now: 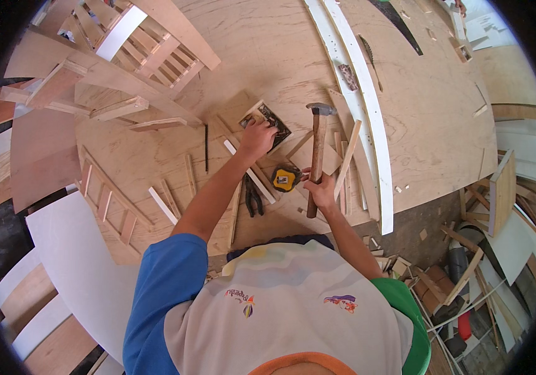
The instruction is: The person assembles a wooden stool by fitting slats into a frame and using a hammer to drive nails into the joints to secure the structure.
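My right hand (322,191) is wrapped round the wooden handle of a hammer (318,144), whose metal head points away from me. My left hand (258,138) reaches into a small open box (280,130) of dark, thin bits that look like nails. Its fingers are bent together over the box, and their tips are hidden, so I cannot make out what they hold. Between my hands lies a yellow and black tape measure (284,179). Black-handled pliers (253,197) rest beside my left forearm, next to a narrow white-faced strip (260,181).
A slatted wooden frame (149,56) stands at the far left of the plywood table (430,125). A long curved white strip (368,125) crosses the right side. Beyond it lies a handsaw (399,25). Wood offcuts (461,275) clutter the floor at right.
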A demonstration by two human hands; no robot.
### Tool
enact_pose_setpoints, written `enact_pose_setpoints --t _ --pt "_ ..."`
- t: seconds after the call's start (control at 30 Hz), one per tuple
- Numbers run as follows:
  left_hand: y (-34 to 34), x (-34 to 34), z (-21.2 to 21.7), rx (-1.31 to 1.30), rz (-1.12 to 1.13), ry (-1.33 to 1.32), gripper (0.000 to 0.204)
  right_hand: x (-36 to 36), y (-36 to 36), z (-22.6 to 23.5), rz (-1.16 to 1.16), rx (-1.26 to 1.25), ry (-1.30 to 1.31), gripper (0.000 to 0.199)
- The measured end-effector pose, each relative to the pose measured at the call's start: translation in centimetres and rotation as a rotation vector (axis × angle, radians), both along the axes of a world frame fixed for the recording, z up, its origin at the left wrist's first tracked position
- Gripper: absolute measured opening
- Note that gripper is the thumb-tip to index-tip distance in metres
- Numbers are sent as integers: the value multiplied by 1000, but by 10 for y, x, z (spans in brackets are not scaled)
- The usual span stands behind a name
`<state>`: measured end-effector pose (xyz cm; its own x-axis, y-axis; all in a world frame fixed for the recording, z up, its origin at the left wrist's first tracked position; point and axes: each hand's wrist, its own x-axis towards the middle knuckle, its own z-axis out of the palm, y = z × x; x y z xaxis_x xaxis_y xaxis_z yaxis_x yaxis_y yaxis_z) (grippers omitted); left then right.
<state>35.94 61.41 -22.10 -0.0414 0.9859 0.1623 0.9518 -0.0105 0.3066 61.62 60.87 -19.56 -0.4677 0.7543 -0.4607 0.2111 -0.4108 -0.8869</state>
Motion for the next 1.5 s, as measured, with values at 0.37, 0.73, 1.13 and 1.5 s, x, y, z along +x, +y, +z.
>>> enact_pose_setpoints --t 0.37,0.73,1.13,1.5 --pt "11 4 -8 45 34 11 11 -4 1 16 40 25 -75 35" --pt "17 -3 -20 3 -10 20 7 3 -3 4 1 13 -28 33" --pt "23 5 -18 -219 -53 284 12 8 -3 -9 -6 47 1 31" --pt "-26 5 8 -129 255 -780 5 14 -9 6 17 57 -7 31"
